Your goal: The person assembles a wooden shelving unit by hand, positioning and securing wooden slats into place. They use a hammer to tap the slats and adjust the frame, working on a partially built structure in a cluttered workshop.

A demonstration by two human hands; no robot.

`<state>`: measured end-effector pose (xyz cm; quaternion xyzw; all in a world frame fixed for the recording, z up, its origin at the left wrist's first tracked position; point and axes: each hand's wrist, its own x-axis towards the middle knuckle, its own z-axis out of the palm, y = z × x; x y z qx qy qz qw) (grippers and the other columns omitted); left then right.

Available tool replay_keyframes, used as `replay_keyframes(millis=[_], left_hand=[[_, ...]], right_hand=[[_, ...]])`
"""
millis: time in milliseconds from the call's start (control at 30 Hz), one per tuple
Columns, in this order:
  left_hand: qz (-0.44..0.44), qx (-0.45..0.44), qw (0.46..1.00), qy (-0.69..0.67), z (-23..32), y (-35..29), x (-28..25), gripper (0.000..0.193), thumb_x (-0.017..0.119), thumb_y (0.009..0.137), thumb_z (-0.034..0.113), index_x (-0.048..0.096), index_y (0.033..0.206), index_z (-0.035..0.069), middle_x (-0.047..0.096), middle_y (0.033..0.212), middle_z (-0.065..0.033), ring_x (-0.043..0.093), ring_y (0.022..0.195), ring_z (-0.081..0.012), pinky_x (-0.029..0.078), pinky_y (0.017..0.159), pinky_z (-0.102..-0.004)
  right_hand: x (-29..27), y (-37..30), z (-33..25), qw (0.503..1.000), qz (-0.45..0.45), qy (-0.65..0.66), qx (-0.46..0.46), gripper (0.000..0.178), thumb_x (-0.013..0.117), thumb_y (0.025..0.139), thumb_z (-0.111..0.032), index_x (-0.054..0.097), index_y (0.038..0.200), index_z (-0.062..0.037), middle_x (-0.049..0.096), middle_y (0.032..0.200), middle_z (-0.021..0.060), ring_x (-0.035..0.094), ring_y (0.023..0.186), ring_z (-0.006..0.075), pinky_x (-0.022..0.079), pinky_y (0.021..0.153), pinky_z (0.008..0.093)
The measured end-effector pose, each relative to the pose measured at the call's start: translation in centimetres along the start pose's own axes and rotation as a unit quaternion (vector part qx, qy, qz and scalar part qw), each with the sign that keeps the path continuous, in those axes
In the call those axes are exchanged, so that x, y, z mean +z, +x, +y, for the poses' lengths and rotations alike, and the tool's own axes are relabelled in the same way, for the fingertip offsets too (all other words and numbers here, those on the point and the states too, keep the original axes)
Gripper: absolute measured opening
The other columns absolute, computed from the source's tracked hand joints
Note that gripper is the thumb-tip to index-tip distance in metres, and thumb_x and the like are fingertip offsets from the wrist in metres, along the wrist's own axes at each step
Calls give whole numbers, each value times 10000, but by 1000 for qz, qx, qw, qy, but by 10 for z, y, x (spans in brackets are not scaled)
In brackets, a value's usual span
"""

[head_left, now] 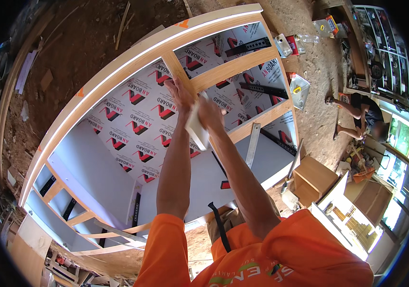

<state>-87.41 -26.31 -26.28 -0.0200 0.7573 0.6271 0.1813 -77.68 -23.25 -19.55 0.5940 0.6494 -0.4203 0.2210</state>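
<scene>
A large wooden cabinet frame [228,70] lies in front of me, its inner panel [135,112] covered in white sheet with red and black marks. My left hand [180,95] rests against the upright divider [181,71], its fingers stretched along the wood. Close beside it, my right hand [210,115] is closed round a pale flat block [196,128] held against the divider. Motion blurs the right hand's fingers, and the block's exact kind is unclear. Black drawer slides [248,46] are fixed inside the openings at the right.
A metal straight strip [252,143] lies across the cabinet's near right part. Clear plastic containers [300,91] stand on the dirt floor to the right. Another person [364,112] sits farther right, near a wooden box [313,179]. Wood scraps [47,80] lie at the left.
</scene>
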Motion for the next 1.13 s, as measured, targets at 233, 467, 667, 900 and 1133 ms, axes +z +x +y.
replay_keyframes(millis=[233,467,667,900,1133], left_hand=[[17,14,999,40,-1,3,3,508,342,1121,486,390,1033,-12,400,992,-177,432,943,-318,378,921,-450],[8,21,1000,-9,9,-1,-3,419,368,1126,418,397,1024,13,421,997,-161,439,939,-290,384,899,-424],[-17,55,997,56,-39,12,-10,382,380,1127,377,415,1148,-2,466,1072,-197,489,991,-337,420,930,-484],[-79,-40,996,-15,-67,27,-1,431,368,1129,369,404,1281,-33,512,1160,-251,562,1072,-407,472,960,-577],[-69,39,993,92,-63,32,-12,545,345,1105,500,384,1251,-23,515,1130,-304,593,1060,-467,407,766,-592]], right_hand=[[-12,-25,-32,998,18,40,40,856,337,955,-668,359,1598,-103,518,1407,363,514,1319,505,429,1095,512],[-4,-30,37,972,42,-147,-180,541,462,998,-396,494,1448,-97,439,1511,338,551,1269,525,399,1073,624],[28,-22,98,903,88,-308,-287,539,536,973,-367,489,1462,-145,378,1491,389,532,1203,578,377,1047,712],[41,-17,21,994,97,52,16,806,504,966,-637,279,1615,-215,384,1434,314,471,1306,536,466,1025,612],[-14,-65,31,995,0,79,-55,847,556,955,-603,227,1639,-227,351,1479,383,518,1269,540,416,999,731]])
